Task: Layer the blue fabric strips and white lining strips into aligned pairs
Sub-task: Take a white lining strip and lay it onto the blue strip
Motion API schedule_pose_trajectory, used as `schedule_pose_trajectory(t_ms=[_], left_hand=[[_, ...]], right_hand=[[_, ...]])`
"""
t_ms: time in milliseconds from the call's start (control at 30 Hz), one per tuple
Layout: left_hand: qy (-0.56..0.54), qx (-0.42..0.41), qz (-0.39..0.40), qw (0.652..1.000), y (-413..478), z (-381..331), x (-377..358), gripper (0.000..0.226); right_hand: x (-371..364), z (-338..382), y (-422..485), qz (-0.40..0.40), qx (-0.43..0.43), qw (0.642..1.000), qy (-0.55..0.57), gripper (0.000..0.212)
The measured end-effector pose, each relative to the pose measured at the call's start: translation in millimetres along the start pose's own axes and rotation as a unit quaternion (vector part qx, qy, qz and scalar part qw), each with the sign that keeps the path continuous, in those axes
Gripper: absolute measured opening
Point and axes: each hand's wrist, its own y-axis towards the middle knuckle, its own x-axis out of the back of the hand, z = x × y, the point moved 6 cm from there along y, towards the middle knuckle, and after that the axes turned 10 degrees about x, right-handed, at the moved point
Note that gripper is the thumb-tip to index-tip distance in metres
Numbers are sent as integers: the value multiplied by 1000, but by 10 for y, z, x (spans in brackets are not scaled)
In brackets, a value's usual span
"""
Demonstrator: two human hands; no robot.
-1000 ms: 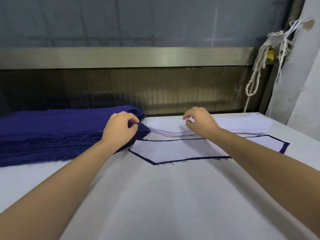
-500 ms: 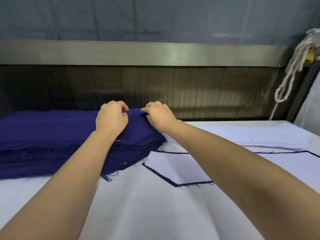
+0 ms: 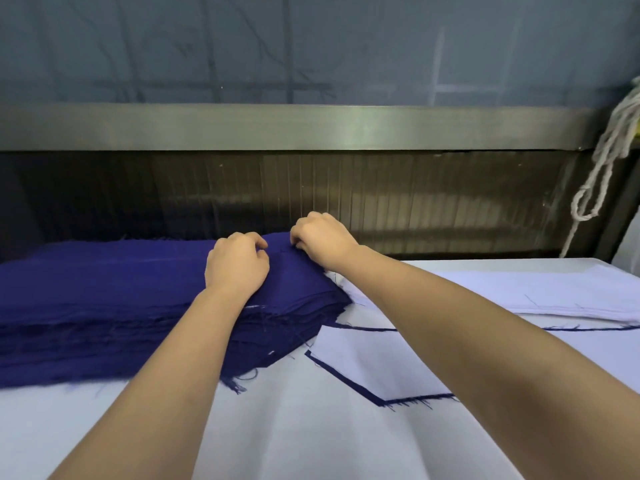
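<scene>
Head view: left hand (image 3: 237,265), right hand (image 3: 322,241), fingers curled into blue fabric stack (image 3: 104,289).

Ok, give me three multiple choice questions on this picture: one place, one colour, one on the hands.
1. Where is the white lining stack relative to the blue stack? A) on it B) left of it C) right of it
2. What colour borders the flat white piece nearest the person? A) dark blue B) red C) green
3. What are the left hand and right hand doing? A) lying flat B) fingers curled on the blue stack's top C) held in the air

1 C: it lies past the blue stack's right end.
2 A: a dark blue edge shows around it.
3 B: both curl their fingers on the top layer.
</scene>
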Motion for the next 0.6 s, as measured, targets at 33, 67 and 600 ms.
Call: schedule_pose_trajectory(t_ms=[33, 67, 600], left_hand=[[-2, -1, 0, 1000, 2, -1, -1, 28], [-3, -2, 0, 1000, 0, -5, -2, 28], [-40, -15, 3, 999, 32, 1, 9, 19]], right_hand=[[11, -1, 18, -3, -6, 1000, 6, 20], [22, -8, 33, -5, -16, 1000, 18, 18], [339, 12, 132, -146, -205, 951, 177, 15]])
